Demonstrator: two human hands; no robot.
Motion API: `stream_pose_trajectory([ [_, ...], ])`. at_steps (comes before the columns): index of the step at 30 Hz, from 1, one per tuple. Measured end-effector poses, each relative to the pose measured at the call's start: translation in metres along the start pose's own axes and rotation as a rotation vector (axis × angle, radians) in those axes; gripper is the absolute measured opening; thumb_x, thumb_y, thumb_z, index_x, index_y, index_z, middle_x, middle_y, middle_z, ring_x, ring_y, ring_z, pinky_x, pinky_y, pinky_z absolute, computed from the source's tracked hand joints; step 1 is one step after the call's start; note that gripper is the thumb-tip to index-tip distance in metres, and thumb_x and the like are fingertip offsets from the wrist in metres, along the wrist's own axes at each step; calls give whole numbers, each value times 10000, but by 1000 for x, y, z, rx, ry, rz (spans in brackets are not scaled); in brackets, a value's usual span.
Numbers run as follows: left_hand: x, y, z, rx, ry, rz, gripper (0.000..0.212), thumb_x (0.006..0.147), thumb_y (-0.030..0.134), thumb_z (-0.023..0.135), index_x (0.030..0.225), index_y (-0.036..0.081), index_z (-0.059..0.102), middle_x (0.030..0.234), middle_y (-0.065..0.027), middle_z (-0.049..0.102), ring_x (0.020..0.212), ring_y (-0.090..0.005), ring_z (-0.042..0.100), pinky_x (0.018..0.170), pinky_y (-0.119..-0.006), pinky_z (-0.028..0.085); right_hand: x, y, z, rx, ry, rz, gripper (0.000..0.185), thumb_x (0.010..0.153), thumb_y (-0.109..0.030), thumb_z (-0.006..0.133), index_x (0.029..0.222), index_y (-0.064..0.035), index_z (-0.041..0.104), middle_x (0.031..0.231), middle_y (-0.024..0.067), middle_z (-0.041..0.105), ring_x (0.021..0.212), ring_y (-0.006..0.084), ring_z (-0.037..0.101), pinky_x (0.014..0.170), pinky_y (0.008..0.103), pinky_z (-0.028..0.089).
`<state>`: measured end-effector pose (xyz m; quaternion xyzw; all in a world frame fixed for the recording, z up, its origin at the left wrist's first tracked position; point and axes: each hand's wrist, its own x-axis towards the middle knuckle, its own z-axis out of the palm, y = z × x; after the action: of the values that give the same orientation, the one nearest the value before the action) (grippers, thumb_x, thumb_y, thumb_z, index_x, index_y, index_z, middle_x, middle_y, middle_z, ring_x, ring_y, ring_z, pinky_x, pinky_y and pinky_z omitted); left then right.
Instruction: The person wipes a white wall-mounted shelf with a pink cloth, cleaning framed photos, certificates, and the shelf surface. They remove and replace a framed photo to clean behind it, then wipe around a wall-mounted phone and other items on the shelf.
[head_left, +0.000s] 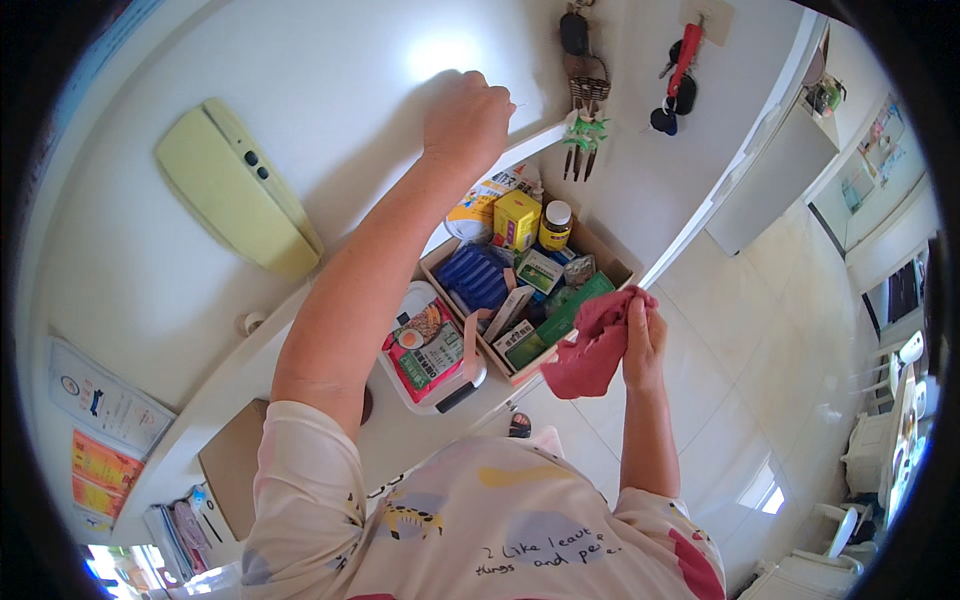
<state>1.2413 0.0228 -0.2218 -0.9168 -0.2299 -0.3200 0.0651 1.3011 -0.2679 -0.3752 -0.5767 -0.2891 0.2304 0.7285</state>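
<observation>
My left hand (466, 118) is raised against the white wall (360, 82), its fingers closed. A thin white sliver sticks out by the fingertips; the rest of it is hidden. Bunched in my right hand (645, 341) is a dusky red cloth (592, 352), hanging beside the right corner of a cardboard box (455, 309). That box holds a blue plastic pack (474, 274), a yellow carton (516, 220), a white-capped bottle (556, 226), a green carton (574, 311) and several small medicine-like boxes. Below my left forearm, a pink food packet (427, 352) lies on a lidded white container (454, 391).
Keys (679, 90) and a small woven ornament (589, 86) hang at the upper right. A pale yellow-green casing (240, 187) with black buttons is on the wall at left. Printed certificates (109, 394) are at the lower left. White chairs (892, 367) stand across the tiled floor (720, 375).
</observation>
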Motion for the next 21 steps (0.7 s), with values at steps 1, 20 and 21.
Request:
stream_pose_trajectory([
  [1,3,1,4,21,18,22,218,917,244,609,886,61,724,951,-150,631,924,-311,625,753,-432,531,-7,2,-4,-1,15,13,357,1058,-313,444,1022,0,612,871,20,616,791,77,547,691,230,467],
  [20,48,5,21,-51,-108,15,275,927,295,599,872,47,704,820,-170,685,780,-375,653,705,-478,512,-37,34,-13,8,13,176,391,1060,-342,441,958,-9,618,824,9,621,713,67,546,621,215,462],
  [21,46,4,23,-18,-74,44,287,930,300,599,878,36,699,805,-184,679,758,-384,646,696,-482,506,-37,35,-14,40,-14,160,390,1061,-332,436,975,4,614,837,22,631,725,75,560,633,221,472],
])
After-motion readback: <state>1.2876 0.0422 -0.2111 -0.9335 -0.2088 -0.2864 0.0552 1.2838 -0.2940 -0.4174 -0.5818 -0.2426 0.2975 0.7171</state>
